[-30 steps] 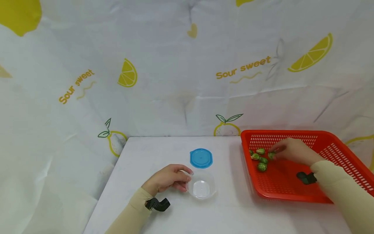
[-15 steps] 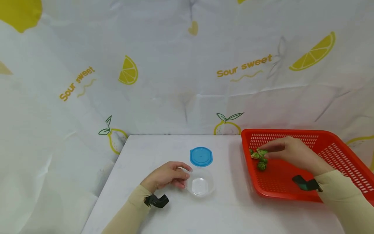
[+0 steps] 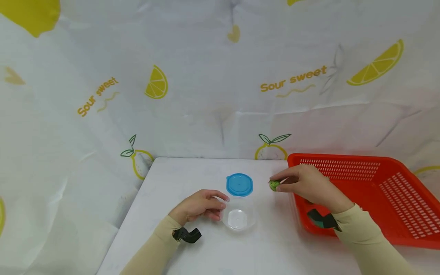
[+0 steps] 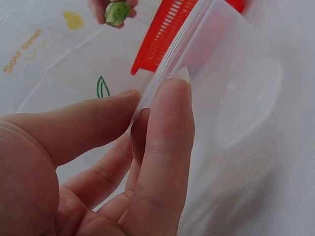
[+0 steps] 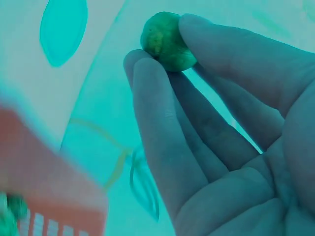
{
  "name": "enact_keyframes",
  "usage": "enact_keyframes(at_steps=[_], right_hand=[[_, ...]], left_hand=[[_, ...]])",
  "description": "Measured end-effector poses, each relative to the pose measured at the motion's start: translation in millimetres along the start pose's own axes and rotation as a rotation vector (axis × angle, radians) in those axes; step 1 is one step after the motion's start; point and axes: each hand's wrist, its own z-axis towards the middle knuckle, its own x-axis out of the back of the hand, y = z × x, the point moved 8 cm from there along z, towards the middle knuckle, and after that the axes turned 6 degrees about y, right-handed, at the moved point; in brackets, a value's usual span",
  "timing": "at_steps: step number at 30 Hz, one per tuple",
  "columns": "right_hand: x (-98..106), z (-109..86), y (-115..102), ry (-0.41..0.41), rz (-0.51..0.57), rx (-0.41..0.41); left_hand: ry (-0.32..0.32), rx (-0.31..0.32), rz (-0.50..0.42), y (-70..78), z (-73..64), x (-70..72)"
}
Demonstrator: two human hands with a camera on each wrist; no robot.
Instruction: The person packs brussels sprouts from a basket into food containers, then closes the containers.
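A clear plastic bowl point(image 3: 237, 218) stands on the white table, and my left hand point(image 3: 201, 207) pinches its left rim between thumb and fingers. The left wrist view shows that grip on the rim of the bowl point(image 4: 246, 98) up close. My right hand point(image 3: 311, 187) holds a green Brussels sprout point(image 3: 274, 185) by thumb and fingertips, just left of the red basket point(image 3: 388, 214). In the right wrist view the Brussels sprout point(image 5: 167, 42) sits at the fingertips. Behind the bowl lies a blue lid point(image 3: 239, 185).
The perforated basket fills the table's right side; my right forearm crosses its near rim. More green sprouts point(image 5: 12, 211) show in the basket at the lower left of the right wrist view. A white cloth backdrop point(image 3: 206, 126) with lemon prints hangs behind the table.
My right hand has picked a Brussels sprout from those in the basket, then moved left with it over the basket's left rim. The left hand keeps its hold on the bowl.
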Motion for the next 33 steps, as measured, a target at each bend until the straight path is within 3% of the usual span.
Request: enact_keyframes(at_steps=[10, 18, 33], right_hand=[[-65.9, 7.5, -26.2, -0.067, 0.064, 0.082], [-92.7, 10.9, -38.3, -0.073, 0.059, 0.098], [-135.3, 13.4, -45.7, -0.146, 0.077, 0.106]], left_hand=[[-0.001, -0.006, 0.022, -1.1, 3.2, -2.7], [0.005, -0.033, 0.031, 5.4, 7.2, 0.1], [0.004, -0.016, 0.028, 5.5, 1.8, 1.6]])
